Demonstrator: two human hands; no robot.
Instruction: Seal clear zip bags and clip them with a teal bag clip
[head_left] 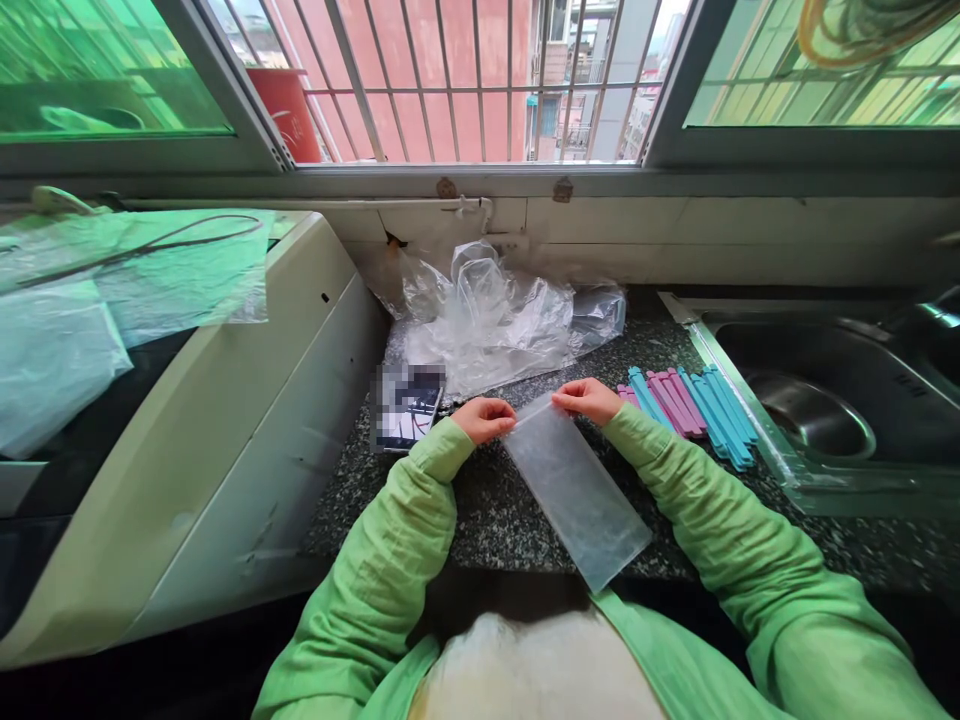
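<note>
Between my two hands is a frosted clear plastic bag (574, 490), long and flat, its top edge toward the window and its lower end reaching over the counter's front edge. My left hand (486, 418) pinches the bag's top left corner. At the top right corner, my right hand (589, 399) has thumb and fingers closed on the same edge. Just right of that hand lie several flat strips, some blue (724, 415) and some pink (679, 402), side by side on the speckled counter. No strip shows inside the bag.
Crumpled clear plastic (487, 325) lies at the back of the counter (480, 520). A phone (411, 408) rests beyond my left forearm. A steel sink (814, 410) is at the right. A large cream-coloured appliance (247, 420) bounds the left. Behind is a barred window (450, 90).
</note>
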